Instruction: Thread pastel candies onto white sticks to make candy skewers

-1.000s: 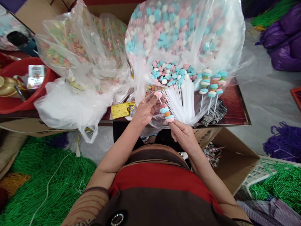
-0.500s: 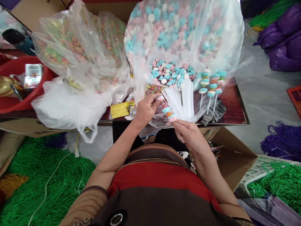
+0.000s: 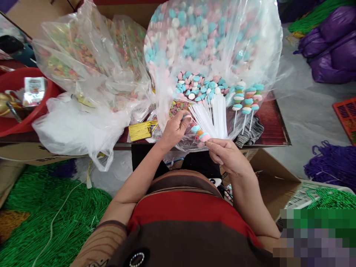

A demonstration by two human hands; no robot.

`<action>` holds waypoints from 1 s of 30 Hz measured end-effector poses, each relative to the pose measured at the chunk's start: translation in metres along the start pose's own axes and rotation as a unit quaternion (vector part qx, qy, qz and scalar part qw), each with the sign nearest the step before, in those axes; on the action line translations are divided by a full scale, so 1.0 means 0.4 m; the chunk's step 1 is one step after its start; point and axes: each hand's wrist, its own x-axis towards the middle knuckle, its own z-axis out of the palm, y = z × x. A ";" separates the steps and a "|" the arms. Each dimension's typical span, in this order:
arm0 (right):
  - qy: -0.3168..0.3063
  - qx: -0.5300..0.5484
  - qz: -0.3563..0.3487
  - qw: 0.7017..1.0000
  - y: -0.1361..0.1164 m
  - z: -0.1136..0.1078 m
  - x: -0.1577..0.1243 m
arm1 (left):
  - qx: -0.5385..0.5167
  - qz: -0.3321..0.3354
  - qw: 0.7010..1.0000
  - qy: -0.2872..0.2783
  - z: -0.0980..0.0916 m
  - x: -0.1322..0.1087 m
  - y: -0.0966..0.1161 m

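Observation:
My left hand (image 3: pixel 174 128) pinches a pink sweet at the upper end of a thin white stick. My right hand (image 3: pixel 227 155) grips the lower end of that candy skewer (image 3: pixel 199 133), which carries blue, orange and pink sweets between the two hands. Just behind lies a fan of bare white sticks (image 3: pixel 213 116) inside a big clear bag of pink, blue and white sweets (image 3: pixel 205 48). Three finished skewers (image 3: pixel 246 102) lean at the bag's right side.
Clear bags of coloured ring sweets (image 3: pixel 83 55) and a white plastic bag (image 3: pixel 75 126) fill the left of the dark red table (image 3: pixel 274 126). A red basin (image 3: pixel 19 100) stands far left. Gold twist ties (image 3: pixel 141 130) lie near my left hand. Green beads (image 3: pixel 52 215) and cardboard boxes surround me.
The sweets have slid down the stick toward my right hand, and the left hand has pushed the pink sweet closer. Both hands sit slightly lower and nearer each other.

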 end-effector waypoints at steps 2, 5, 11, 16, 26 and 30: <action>0.007 -0.018 -0.002 1.000 0.009 0.010 0.003 | 0.011 -0.003 1.000 0.015 0.011 -0.004 -0.007; 0.054 -0.055 -0.028 0.997 0.030 0.041 0.012 | 0.025 0.000 0.999 0.031 0.024 -0.014 -0.014; 0.070 -0.185 -0.114 0.973 0.059 0.069 0.040 | -0.074 -0.007 0.996 0.047 0.037 -0.026 -0.029; 0.082 -0.053 -0.098 0.990 0.088 0.055 0.059 | -0.295 -0.079 0.949 0.078 0.048 -0.008 -0.023; 0.104 -0.025 -0.062 0.992 0.094 0.099 0.047 | -0.403 -0.148 0.902 0.044 0.076 -0.020 0.035; 0.034 0.054 -0.022 0.998 0.099 0.114 0.059 | -0.406 -0.162 0.894 0.099 0.081 -0.017 0.041</action>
